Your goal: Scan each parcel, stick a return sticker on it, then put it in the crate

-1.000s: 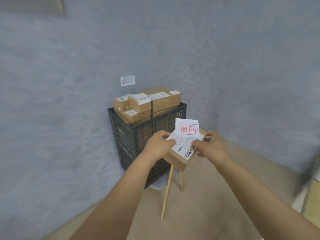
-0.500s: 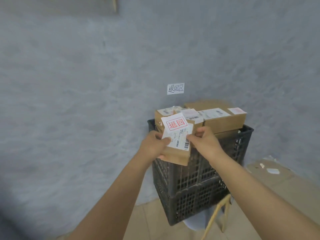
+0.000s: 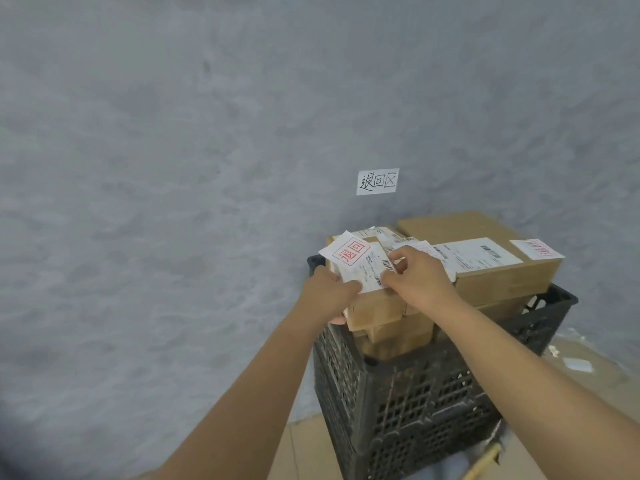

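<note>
Parcel (image 3: 375,306) w/ return sticker (image 3: 348,255) held over crate (image 3: 415,403).
Parcel is gripped by both hands atop the stacked boxes (image 3: 485,258), at approx 1 o'clock from frame ctr: left hand (image 3: 329,294) curled round its 9 o'clock edge, right hand (image 3: 420,277) pinching the label at 3 o'clock. A wall sign (image 3: 377,181) is seen at 12 o'clock above the crate.

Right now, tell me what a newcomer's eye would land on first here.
First, the red-stamped return sticker on the small parcel that the left hand and right hand hold over the black crate. Next, the crate itself, heaped above its rim with cardboard boxes, the large box at right bearing its own sticker. Then the handwritten paper sign on the grey wall just above the pile.
</note>
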